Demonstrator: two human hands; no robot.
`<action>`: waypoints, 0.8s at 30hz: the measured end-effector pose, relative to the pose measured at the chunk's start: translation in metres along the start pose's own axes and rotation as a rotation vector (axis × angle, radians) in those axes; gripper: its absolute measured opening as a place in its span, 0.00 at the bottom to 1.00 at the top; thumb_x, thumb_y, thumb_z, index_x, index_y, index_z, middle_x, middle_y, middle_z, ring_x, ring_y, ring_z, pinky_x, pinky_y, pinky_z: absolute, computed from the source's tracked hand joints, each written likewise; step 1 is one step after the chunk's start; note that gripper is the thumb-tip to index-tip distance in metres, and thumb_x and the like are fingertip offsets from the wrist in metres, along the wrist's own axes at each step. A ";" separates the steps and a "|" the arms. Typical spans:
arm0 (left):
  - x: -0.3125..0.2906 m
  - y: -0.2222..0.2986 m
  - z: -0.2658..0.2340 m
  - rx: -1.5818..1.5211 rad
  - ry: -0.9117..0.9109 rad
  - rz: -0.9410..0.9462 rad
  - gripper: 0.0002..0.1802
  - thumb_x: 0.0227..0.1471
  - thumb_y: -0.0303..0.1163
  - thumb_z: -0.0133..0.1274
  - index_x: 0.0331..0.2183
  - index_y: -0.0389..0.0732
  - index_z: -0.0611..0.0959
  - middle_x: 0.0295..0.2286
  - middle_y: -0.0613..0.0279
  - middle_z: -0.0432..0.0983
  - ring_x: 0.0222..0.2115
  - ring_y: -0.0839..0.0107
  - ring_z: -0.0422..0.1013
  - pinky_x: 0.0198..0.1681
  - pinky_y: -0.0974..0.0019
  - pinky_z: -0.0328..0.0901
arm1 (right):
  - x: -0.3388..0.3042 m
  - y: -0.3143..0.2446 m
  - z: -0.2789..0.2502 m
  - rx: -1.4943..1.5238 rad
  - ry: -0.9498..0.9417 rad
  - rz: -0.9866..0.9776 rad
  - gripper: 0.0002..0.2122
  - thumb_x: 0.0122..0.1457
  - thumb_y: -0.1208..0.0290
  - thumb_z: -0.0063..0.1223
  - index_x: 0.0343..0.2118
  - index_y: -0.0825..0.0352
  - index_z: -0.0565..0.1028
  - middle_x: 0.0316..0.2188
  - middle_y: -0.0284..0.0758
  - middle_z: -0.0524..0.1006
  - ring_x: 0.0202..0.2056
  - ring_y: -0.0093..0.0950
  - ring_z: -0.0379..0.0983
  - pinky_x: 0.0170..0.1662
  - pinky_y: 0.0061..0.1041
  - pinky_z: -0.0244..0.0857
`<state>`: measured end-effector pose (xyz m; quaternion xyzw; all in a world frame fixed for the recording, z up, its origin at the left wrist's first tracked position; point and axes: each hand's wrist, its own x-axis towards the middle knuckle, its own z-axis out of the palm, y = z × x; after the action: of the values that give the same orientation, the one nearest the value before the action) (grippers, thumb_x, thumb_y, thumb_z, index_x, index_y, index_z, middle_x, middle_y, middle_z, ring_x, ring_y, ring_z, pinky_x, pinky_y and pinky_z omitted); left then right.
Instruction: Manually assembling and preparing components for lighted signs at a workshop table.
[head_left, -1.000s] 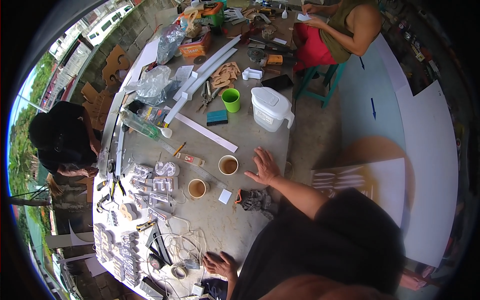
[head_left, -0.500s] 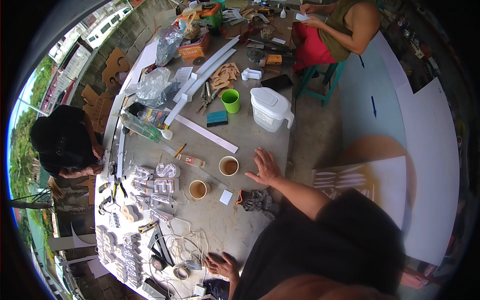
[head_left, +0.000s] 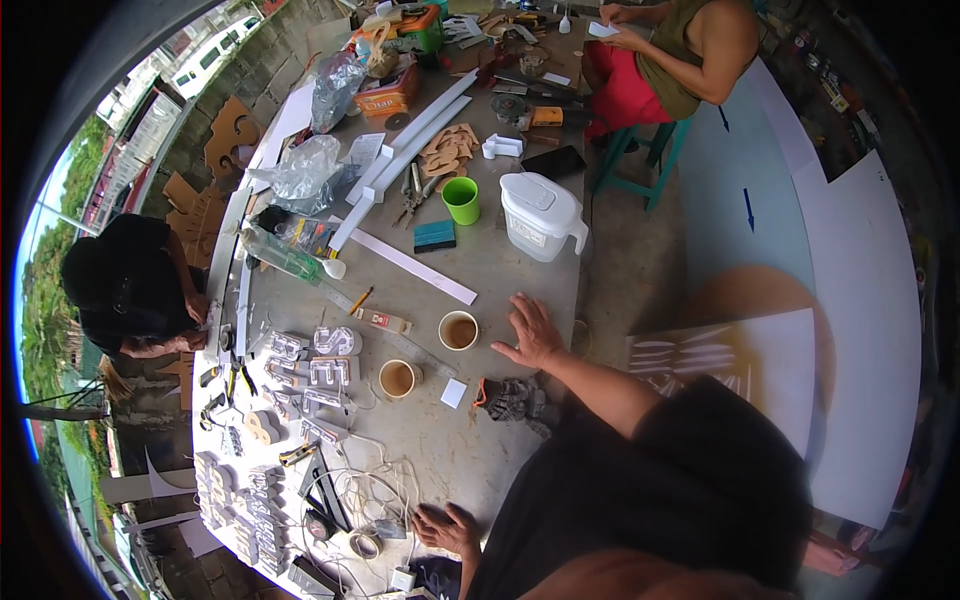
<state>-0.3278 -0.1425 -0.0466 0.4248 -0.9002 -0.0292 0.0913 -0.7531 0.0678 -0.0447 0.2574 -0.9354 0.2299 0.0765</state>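
Observation:
My right hand [head_left: 532, 336] lies palm down on the grey table with its fingers spread. Just left of it stands a paper cup [head_left: 459, 331] with brown liquid inside. A second paper cup [head_left: 399, 379] holds a similar drink, nearer to me. Between this cup and a dark glove [head_left: 514, 402] lies a small white square [head_left: 453, 393]. At the table's near edge my left hand [head_left: 446, 530] rests with fingers apart, holding nothing. White cables [head_left: 375, 490] and a roll of tape [head_left: 364, 544] lie beside it.
Letter shapes [head_left: 325, 372] cover the left side of the table. Farther back are a lidded white pitcher [head_left: 541, 215], a green cup [head_left: 461, 201] and long white strips [head_left: 410, 145]. One person [head_left: 135, 285] bends at the left edge; another [head_left: 680, 60] sits far right, holding something white.
Both my hands stay where they were. The view has shifted very slightly. The seated person's hands have moved a little.

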 end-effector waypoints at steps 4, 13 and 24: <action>-0.001 -0.001 0.000 0.006 -0.007 -0.015 0.45 0.61 0.65 0.39 0.65 0.40 0.62 0.59 0.40 0.60 0.62 0.44 0.54 0.63 0.39 0.46 | 0.001 -0.003 -0.001 -0.010 -0.023 0.008 0.33 0.56 0.38 0.55 0.46 0.70 0.71 0.62 0.49 0.62 0.67 0.46 0.53 0.69 0.49 0.44; -0.001 -0.001 -0.002 0.012 -0.013 -0.010 0.44 0.61 0.64 0.40 0.65 0.40 0.63 0.60 0.40 0.60 0.62 0.44 0.54 0.64 0.39 0.46 | -0.001 -0.003 0.000 0.011 -0.007 0.014 0.33 0.56 0.39 0.57 0.47 0.71 0.72 0.62 0.49 0.62 0.67 0.46 0.53 0.69 0.49 0.44; 0.000 0.001 -0.002 0.007 0.012 0.004 0.44 0.62 0.64 0.39 0.64 0.39 0.64 0.59 0.40 0.61 0.61 0.44 0.55 0.63 0.39 0.47 | -0.001 -0.002 0.001 0.004 -0.007 0.010 0.33 0.56 0.39 0.57 0.46 0.71 0.72 0.62 0.49 0.62 0.68 0.46 0.53 0.69 0.51 0.44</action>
<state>-0.3282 -0.1417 -0.0442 0.4237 -0.9005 -0.0232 0.0954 -0.7513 0.0658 -0.0445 0.2536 -0.9365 0.2313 0.0716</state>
